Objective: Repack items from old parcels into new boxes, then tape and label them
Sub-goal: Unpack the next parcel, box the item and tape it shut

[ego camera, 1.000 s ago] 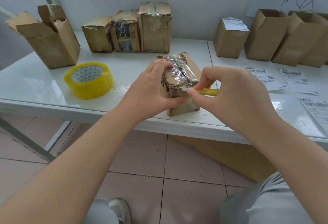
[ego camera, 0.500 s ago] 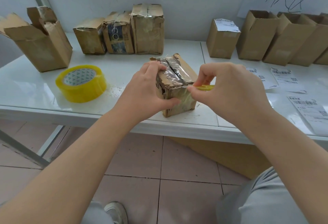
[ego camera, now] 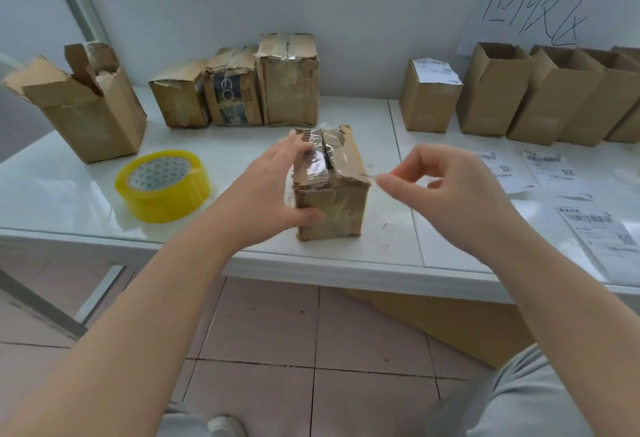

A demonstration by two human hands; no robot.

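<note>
Old parcel (ego camera: 329,201): right hand (ego camera: 450,190), thin blade (ego camera: 367,177) in fingers (ego camera: 389,183), now off it.

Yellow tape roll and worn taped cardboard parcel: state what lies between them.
Head view: the left hand, gripping the worn taped cardboard parcel, and bare white tabletop next to the yellow tape roll.

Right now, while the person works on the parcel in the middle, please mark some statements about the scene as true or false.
1. The left hand grips the middle parcel. True.
2. The yellow tape roll sits on top of a box. False: it lies on the table, left of the middle parcel.
3. Three taped old parcels stand in a row by the wall. True.
4. The right hand lies flat on the table. False: it is raised to the right of the middle parcel, pinching a thin sliver.
5. Every box at the far right is open. False: the labelled box is closed.
</note>
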